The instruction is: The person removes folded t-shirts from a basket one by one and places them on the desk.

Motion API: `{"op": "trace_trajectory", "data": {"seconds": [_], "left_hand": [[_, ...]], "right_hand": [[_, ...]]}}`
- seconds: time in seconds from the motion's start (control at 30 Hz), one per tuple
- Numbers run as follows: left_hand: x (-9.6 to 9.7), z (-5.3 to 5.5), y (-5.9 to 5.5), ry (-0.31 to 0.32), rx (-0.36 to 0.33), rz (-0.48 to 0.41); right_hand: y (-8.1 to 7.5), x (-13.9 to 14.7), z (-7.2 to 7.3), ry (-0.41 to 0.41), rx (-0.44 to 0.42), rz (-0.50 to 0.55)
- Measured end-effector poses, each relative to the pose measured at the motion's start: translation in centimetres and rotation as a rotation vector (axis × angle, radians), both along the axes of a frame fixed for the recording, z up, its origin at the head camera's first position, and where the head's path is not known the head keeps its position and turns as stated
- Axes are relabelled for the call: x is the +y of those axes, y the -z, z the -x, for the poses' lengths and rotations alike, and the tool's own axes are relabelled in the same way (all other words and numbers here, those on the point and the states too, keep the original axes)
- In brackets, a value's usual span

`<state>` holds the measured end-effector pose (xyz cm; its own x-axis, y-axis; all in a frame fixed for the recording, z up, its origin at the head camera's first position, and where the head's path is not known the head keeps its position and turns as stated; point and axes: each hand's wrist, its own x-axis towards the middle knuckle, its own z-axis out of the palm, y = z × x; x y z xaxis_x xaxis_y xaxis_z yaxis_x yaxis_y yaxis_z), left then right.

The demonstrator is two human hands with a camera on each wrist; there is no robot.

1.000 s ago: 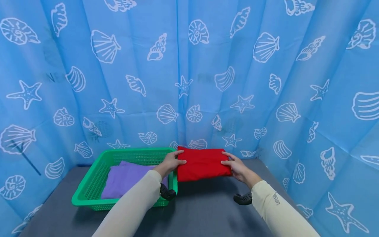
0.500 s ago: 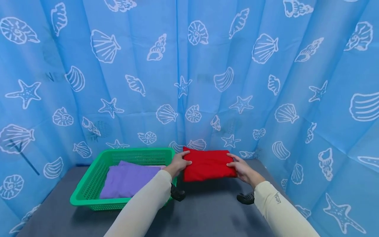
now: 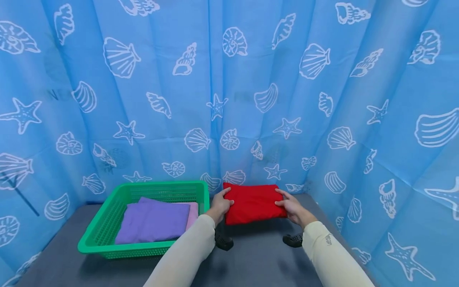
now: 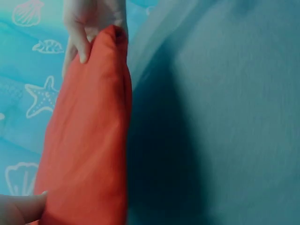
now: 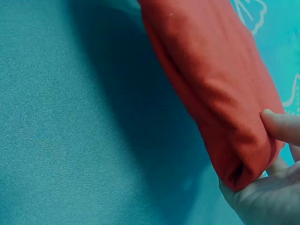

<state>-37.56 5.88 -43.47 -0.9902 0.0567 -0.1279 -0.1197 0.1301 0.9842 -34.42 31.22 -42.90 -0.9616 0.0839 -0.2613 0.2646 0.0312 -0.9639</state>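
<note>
Your left hand (image 3: 220, 205) and right hand (image 3: 292, 208) pinch red cloth (image 3: 252, 204) at opposite ends; cloth shifted right, looks clear of basket (image 3: 111, 250), over table (image 3: 258, 259).

From farthest back, the head view looks forward and down, toward twelve o'clock, at the curtain (image 3: 236, 87) and table (image 3: 256, 259). Both wrist views sit close to the red cloth (image 4: 89, 136), the left facing three o'clock, the right nine, sharing red cloth, table and curtain.

Unreadable dark lettering (image 3: 328, 239) is marking the right sleeve (image 3: 335, 257). A faint "N" (image 3: 53, 94) is showing on the shell-print curtain (image 3: 229, 83).
</note>
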Motion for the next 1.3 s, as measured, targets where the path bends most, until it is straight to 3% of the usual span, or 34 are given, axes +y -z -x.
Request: {"op": "trace_trajectory", "data": {"seconds": [0.17,0.33,0.7,1.0,1.3], "left_hand": [[0.9,0.0,1.4,-0.034,-0.012,-0.096],[2.1,0.0,1.7,-0.042,0.005,-0.12],[3.4,-0.1,2.0,-0.02,-0.021,-0.099],[3.8,-0.1,3.5,-0.065,-0.021,-0.1],[5.0,-0.2,5.3,-0.109,0.044,-0.024]], "right_hand": [[0.5,0.4,0.0,-0.005,0.014,-0.019],[1.1,1.2,-0.1,-0.013,0.017,-0.04],[1.4,2.0,-0.1,0.029,0.028,-0.061],[2.2,1.6,0.2,0.051,0.043,-0.119],[3.8,2.2,0.6,0.038,0.048,-0.135]]}}
